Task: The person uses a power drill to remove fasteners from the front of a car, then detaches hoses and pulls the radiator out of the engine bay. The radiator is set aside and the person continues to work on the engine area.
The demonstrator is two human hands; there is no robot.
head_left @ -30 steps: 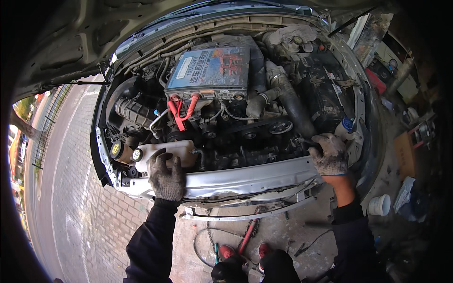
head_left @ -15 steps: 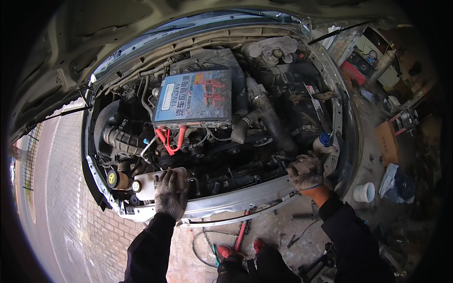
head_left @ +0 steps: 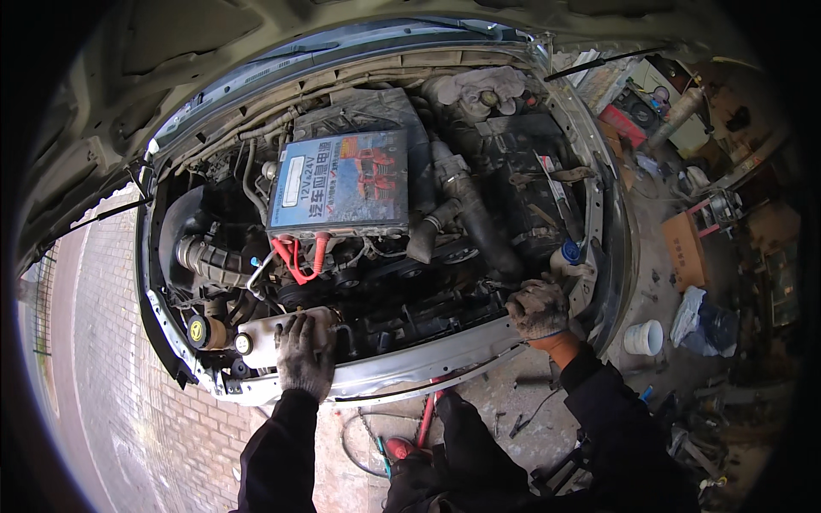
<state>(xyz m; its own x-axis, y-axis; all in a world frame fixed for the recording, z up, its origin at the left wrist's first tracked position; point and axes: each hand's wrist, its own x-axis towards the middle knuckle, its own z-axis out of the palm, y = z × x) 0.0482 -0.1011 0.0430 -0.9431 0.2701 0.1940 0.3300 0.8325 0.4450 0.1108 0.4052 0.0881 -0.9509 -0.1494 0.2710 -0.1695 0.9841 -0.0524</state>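
Inside an open engine bay, my left hand (head_left: 305, 355) in a dirty knit glove lies on a whitish plastic coolant tank (head_left: 275, 335), its fingers stretched over the top. My right hand (head_left: 539, 310), gloved too, is closed at the right end of the silver front crossmember (head_left: 410, 366). What its fingers grip, if anything, is hidden. Just beyond it stands a reservoir with a blue cap (head_left: 570, 250). Left of the coolant tank is a round yellow-and-black cap (head_left: 202, 330).
A blue boxy jump starter (head_left: 342, 184) with red clamp leads (head_left: 297, 261) sits on the engine. A grey cloth (head_left: 479, 87) lies at the back. The raised hood (head_left: 214, 43) hangs overhead. Right, on the floor, are a white bucket (head_left: 643, 339), a cardboard box (head_left: 684, 250) and plastic bags (head_left: 710, 327).
The view has shifted slightly, so the bay appears a little farther left. One of my legs has come forward to the crossmember. Both hands keep their places.
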